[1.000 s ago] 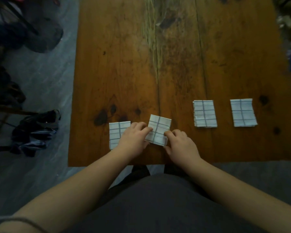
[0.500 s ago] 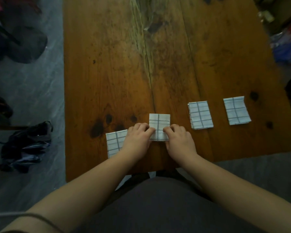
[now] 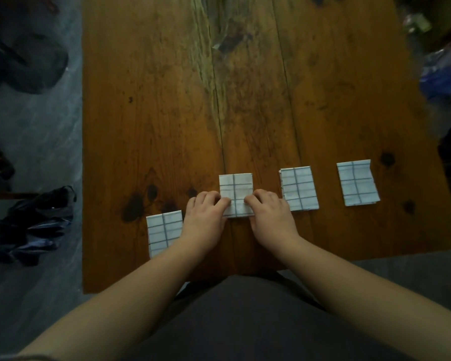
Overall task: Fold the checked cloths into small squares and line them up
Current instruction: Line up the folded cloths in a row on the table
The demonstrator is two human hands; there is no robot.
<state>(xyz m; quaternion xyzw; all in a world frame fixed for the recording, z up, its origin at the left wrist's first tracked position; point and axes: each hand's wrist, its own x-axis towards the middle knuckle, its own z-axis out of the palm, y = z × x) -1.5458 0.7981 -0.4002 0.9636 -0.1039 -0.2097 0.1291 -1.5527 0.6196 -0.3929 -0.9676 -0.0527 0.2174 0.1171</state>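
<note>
Head view: the wooden table (image 3: 167,100) carried four folded checked cloths. Both the left hand (image 3: 206,217) and the right hand (image 3: 271,217) had fingers curled down onto the middle cloth (image 3: 236,185), gripping its near left and right edges. It lay flat and square on the table. Thumbs were hidden. The third cloth (image 3: 298,188) sat just beside the right hand, and the far-right cloth (image 3: 357,183) lay apart from it, roughly in row. The left cloth (image 3: 163,230) lay nearer the front edge, out of row, partly under the left wrist. A dark bag (image 3: 37,222) lay on the floor to the left.

Our view: a worn wooden table (image 3: 167,100), grey floor (image 3: 37,142).
Dark bag (image 3: 34,225) left, blurred blue clutter (image 3: 440,74) right.
</note>
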